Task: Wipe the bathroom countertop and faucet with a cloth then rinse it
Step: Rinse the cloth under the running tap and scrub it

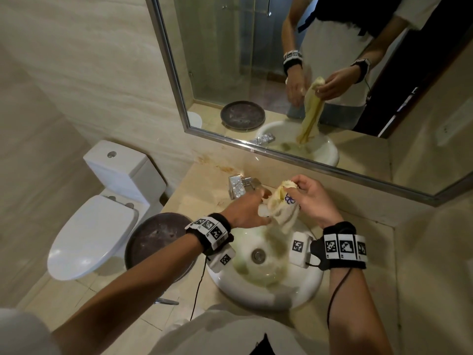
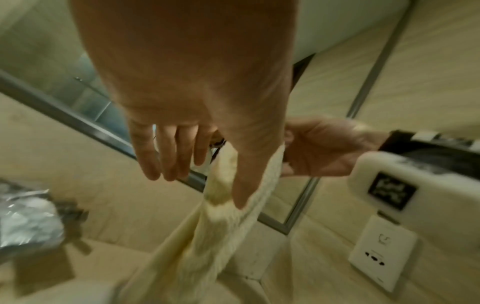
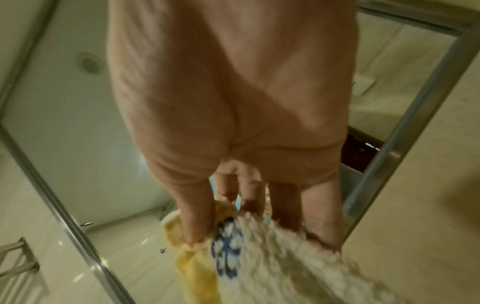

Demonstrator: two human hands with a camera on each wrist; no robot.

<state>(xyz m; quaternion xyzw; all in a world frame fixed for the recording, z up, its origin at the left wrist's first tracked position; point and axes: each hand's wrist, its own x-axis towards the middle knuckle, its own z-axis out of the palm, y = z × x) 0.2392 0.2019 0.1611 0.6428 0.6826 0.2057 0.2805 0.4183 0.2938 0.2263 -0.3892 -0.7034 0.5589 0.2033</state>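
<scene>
Countertop [image 1: 358, 252] of pale stone is running along under a wide mirror [image 1: 332, 111], carrying a white basin [image 1: 294, 298] with a dark round tray [image 1: 153, 234] sitting just beside it on the left, and a toilet [image 1: 97, 226] is standing further left. At the back rim of the basin the chrome faucet [image 1: 239, 185] is showing no stream that can be made out, though the bowl is looking wet and cloudy around the drain [image 1: 257, 255]. Above the bowl the cloth [image 1: 279, 216], cream with a yellow edge and a blue embroidered mark, is hanging in a loose twisted length, its tail trailing down into the basin. The right hand [image 1: 311, 196] is pinching the top of it, thumb and fingers curled round the bunched end. The left hand [image 1: 249, 210] is lying against the cloth lower down; in the left wrist view its fingers [image 2: 168, 152] are hanging nearly straight and relaxed while the thumb is pressing along the fabric, so it is steadying rather than gripping. Judging by this, the rinsing and wringing stage is under way. To do it well, the left hand should be closing firmly round the lower part and twisting against the right, keeping the cloth over the bowl so drips are falling inside, not onto the wiped stone.
</scene>
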